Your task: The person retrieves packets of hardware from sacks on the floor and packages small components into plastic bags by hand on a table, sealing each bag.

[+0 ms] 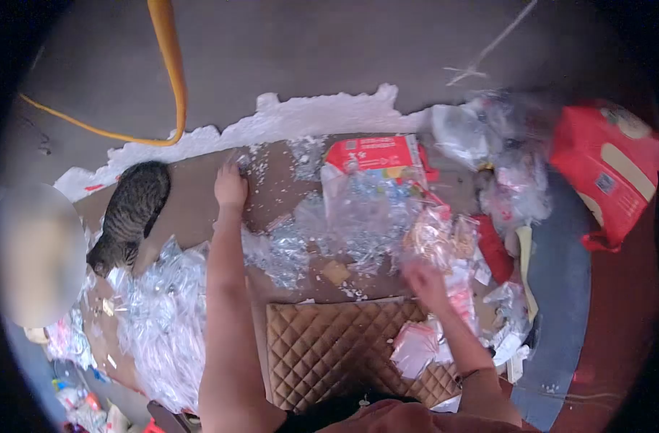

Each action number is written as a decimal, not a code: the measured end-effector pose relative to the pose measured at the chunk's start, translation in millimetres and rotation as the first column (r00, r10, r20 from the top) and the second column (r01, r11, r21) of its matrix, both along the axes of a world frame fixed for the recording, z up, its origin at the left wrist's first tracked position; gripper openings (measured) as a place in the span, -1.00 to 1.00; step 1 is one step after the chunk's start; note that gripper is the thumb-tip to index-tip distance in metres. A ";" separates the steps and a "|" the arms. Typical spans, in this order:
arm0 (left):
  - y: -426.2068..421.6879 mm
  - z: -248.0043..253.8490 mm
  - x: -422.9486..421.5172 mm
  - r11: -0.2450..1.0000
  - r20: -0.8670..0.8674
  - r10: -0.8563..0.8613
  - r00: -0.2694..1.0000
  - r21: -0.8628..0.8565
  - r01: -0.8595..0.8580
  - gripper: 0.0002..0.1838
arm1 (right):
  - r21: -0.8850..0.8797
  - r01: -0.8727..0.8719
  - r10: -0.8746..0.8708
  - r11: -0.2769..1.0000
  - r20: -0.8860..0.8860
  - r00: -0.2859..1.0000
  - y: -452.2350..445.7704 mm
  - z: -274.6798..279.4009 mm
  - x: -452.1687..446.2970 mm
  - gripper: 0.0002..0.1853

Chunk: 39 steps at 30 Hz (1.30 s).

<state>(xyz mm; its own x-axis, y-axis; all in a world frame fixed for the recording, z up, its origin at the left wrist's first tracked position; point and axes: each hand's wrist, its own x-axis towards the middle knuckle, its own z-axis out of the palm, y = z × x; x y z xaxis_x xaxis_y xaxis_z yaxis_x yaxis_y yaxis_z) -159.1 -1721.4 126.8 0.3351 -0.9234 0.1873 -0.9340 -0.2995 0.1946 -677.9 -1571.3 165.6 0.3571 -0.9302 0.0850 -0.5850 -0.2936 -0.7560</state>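
Note:
My left hand (pixel 231 186) reaches across the brown table, fingers stretched forward near its far edge. White crumbs and small clear plastic scraps (pixel 256 163) lie beside its fingertips. My right hand (pixel 424 280), smeared by motion, is over the right side next to clear packets with tan contents (pixel 428 237). Pink-and-white packets (pixel 416 346) lie just below it. Between my hands spreads a heap of crinkled clear plastic bags (pixel 365 216), with a red printed package (pixel 376 153) at its far side.
A tabby cat (pixel 136 206) is on the table at left, near a large pile of clear wrappers (pixel 167 310). A quilted brown mat (pixel 329 346) lies in front of me. A red bag (pixel 607 169) and bundled plastic (pixel 495 133) are at right. A yellow hose (pixel 172 65) hangs beyond.

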 end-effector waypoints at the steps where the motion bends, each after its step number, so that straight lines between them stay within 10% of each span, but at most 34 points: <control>1: -2.1 -4.8 4.0 0.998 0.089 -0.034 0.995 0.049 0.030 -0.65 | 0.112 0.162 -0.170 0.980 0.064 0.983 -26.3 7.1 10.4 -0.84; 5: 16.7 8.5 -6.0 0.997 0.090 -0.058 0.994 -0.037 0.062 -0.83 | -0.304 0.089 -0.069 0.948 0.075 0.995 -147.2 27.7 81.6 -0.73; 7: 33.9 13.9 -16.8 0.946 -0.409 -0.105 0.906 -0.323 -0.036 -0.86 | -0.332 -0.028 0.009 0.943 -0.060 0.998 -189.0 36.5 144.8 -0.59; 9: 53.9 9.5 -19.1 0.945 -0.676 -0.092 0.732 -0.292 -0.151 -0.85 | -0.375 -0.109 0.059 0.921 -0.143 0.988 -223.8 23.6 202.9 -0.51; 11: 90.0 33.7 -40.4 0.918 -0.974 -0.208 0.088 -0.225 -0.328 -0.85 | -0.392 -0.121 0.045 0.912 -0.197 0.979 -247.6 -4.5 243.9 -0.47; 17: 199.6 80.1 -101.9 0.939 -0.937 -0.134 -0.323 -0.015 -0.345 -0.77 | -0.041 -0.257 0.183 0.966 -0.593 0.784 -248.9 -27.4 301.0 -0.80; 20: 238.5 71.0 -140.4 0.985 -0.988 0.028 -0.152 0.053 -0.164 -0.67 | -0.074 -0.479 0.433 0.874 -0.328 0.840 -195.4 -0.3 292.4 -0.83; 23: 284.5 41.6 -173.1 0.996 -0.997 0.076 0.026 0.075 -0.037 -0.76 | 0.020 -0.341 0.341 0.940 0.000 0.940 -152.6 -14.3 282.1 -0.63; 25: 311.0 13.1 -191.7 0.999 -0.988 0.033 0.154 0.032 -0.010 -0.78 | 0.315 -0.403 0.310 0.859 0.304 0.901 -135.1 8.4 253.3 -0.58; 27: 325.5 -4.5 -197.3 1.000 -0.961 -0.014 0.278 -0.008 0.025 -0.79 | -0.034 -0.186 0.189 0.982 0.095 0.977 -134.0 43.3 208.3 -0.55; 29: 330.3 -9.1 -200.9 0.967 -0.700 -0.246 0.671 -0.129 0.219 -0.83 | -0.231 0.010 -0.011 0.973 -0.003 1.000 -170.0 22.7 159.3 -0.52; 32: 326.0 -6.7 -211.9 0.940 -0.572 -0.339 0.747 -0.172 0.295 -0.86 | -0.108 0.048 -0.087 0.993 -0.395 0.915 -194.3 -22.6 118.2 -0.50; 39: 323.1 -6.8 -216.9 0.914 -0.408 -0.403 0.819 -0.216 0.343 -0.85 | 0.041 0.039 -0.018 0.998 -0.427 0.904 -86.3 -16.9 144.9 -0.47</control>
